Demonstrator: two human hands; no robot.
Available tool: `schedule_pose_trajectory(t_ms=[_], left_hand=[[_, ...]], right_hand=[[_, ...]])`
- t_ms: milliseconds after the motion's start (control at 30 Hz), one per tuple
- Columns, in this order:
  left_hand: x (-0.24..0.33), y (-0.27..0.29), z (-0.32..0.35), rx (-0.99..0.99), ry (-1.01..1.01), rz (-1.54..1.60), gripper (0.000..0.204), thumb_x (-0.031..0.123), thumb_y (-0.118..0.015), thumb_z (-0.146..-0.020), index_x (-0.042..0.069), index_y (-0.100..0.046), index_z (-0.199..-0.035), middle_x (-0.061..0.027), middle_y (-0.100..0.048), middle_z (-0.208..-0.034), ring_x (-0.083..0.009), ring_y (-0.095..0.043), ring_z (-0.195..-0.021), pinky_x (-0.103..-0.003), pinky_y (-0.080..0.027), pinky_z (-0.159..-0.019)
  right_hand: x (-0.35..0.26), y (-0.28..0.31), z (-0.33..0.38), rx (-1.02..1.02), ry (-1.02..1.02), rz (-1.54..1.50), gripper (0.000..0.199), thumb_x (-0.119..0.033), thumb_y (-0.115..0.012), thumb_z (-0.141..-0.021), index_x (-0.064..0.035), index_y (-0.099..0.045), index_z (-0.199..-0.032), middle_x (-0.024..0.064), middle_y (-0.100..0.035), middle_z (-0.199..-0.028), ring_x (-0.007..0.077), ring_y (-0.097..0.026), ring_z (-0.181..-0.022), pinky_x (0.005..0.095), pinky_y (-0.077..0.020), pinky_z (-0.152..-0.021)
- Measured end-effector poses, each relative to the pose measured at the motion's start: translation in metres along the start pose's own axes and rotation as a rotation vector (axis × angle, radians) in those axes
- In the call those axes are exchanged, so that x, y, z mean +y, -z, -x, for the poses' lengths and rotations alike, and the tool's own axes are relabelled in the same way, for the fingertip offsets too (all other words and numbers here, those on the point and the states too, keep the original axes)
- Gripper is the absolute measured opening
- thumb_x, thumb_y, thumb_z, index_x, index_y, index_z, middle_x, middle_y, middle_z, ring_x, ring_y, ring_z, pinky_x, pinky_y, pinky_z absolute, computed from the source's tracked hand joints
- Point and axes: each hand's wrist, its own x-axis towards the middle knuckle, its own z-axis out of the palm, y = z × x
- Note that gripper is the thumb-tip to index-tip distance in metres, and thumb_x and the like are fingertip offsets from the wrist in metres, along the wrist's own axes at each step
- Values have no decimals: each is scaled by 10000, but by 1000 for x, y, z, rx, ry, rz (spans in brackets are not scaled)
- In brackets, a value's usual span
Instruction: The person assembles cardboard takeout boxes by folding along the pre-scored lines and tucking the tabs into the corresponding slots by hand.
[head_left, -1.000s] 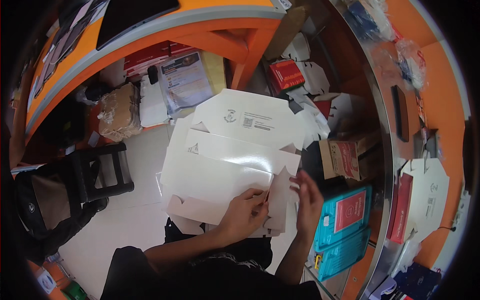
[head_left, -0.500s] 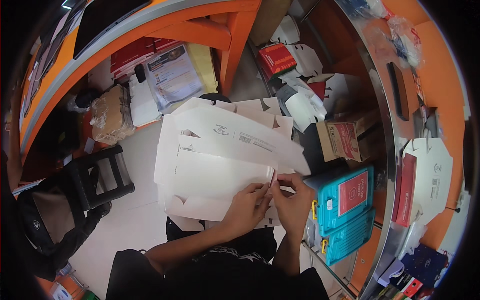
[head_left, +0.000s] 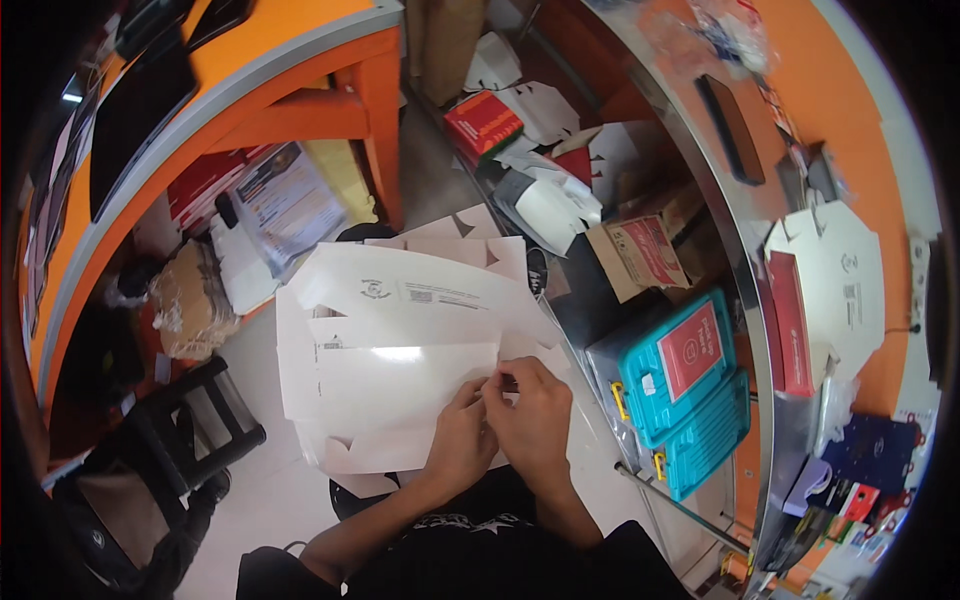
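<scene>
A flat white cardboard box blank [head_left: 400, 385], with slots and small dark print, lies across my lap. Under its far side more pale cardboard sheets [head_left: 460, 225] stick out. My left hand [head_left: 460, 435] is closed, its fingertips pinching the blank's right end. Right beside it, my right hand [head_left: 535, 415] pinches the same end with bent fingers. The fingertips of both hands almost meet, and the small fold between them is mostly hidden.
On the right stand a teal lidded crate [head_left: 675, 400] and an open brown carton [head_left: 640, 255]. A metal-edged counter [head_left: 765, 370] curves past them. At left are a black stool [head_left: 205, 420] and an orange table [head_left: 290, 75], with brown cardboard pieces [head_left: 195, 305] beneath it.
The whole view has turned, so the surroundings sit further left. Both hands and the blank's right end have come nearer me. The blank's far right flap, curled up before, lies flatter.
</scene>
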Motion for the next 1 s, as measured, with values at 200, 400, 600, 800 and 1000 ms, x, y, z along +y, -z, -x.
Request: schedule_pose_trajectory(t_ms=[200,400,600,800,1000], left_hand=[[-3,2,-4,24,-92,-97,340,-96,-572,-753,-97,-628,-1088,-270,-568,-1254,-436,-599,-1091,-447,-544,-844],[18,9,-5,24,211,104,245,-43,-566,-883,-63,-644,-1115,-253,-603,-1197,-364,-648,-1037,-389,-571,-851],[66,18,5,-210,-29,150,162,-34,-585,-922,-63,-652,-1067,-139,-665,-1037,-203,-671,-913,-301,-558,-775],[125,17,-33,271,-600,-368,143,-16,-593,-937,-91,-638,-1050,-116,-663,-894,-124,-581,-682,-254,-473,-584],[255,-36,-104,204,-1109,5,163,25,-583,-946,-101,-620,-1043,-140,-658,-794,-155,-587,-596,-304,-490,-564]], right_hand=[[5,-3,8,-60,-44,130,95,-30,-695,-786,25,-655,-854,152,-669,-825,284,-688,-695,353,-549,-626],[46,1,16,49,134,-170,136,-88,-692,-842,17,-649,-918,138,-670,-933,215,-666,-778,312,-505,-652],[24,53,28,-292,17,-912,240,-181,-515,-1012,-13,-496,-1181,206,-354,-1468,258,-541,-1148,366,-482,-923],[6,105,7,-4,415,-627,536,-483,-366,-1021,0,-505,-1207,272,-280,-1524,344,-424,-1311,458,-385,-1011],[80,271,25,1153,278,-6,514,-469,-373,-1040,-18,-543,-1217,194,-469,-1397,304,-472,-1288,455,-407,-1034]])
